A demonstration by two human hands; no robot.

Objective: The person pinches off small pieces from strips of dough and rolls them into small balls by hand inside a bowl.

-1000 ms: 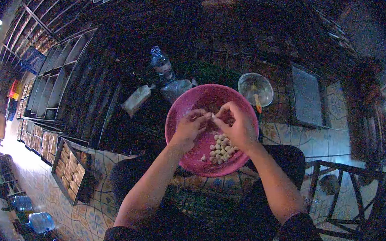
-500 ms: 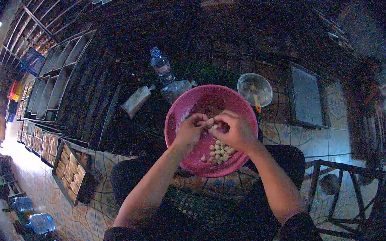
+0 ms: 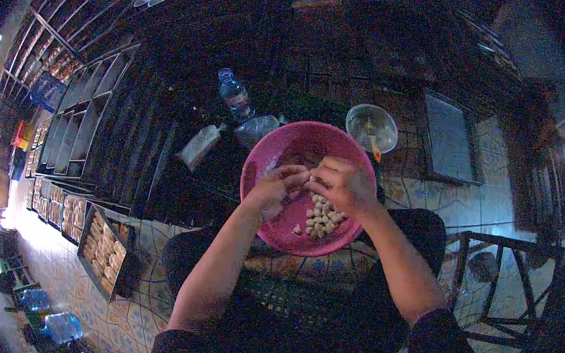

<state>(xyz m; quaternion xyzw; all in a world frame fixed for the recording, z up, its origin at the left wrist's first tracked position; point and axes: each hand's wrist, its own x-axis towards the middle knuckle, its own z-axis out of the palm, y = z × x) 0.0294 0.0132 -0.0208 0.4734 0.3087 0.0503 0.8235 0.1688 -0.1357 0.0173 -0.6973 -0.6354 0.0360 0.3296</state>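
Lying just beside the right hand (image 3: 342,186) are pale balls (image 3: 322,218).

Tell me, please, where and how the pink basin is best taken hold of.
I would grip the pink basin by its rim, at opposite points, one hand from the left and one from the right. The rim is round and wide, and the small pale balls lie loose toward its near right, so I would keep it level.
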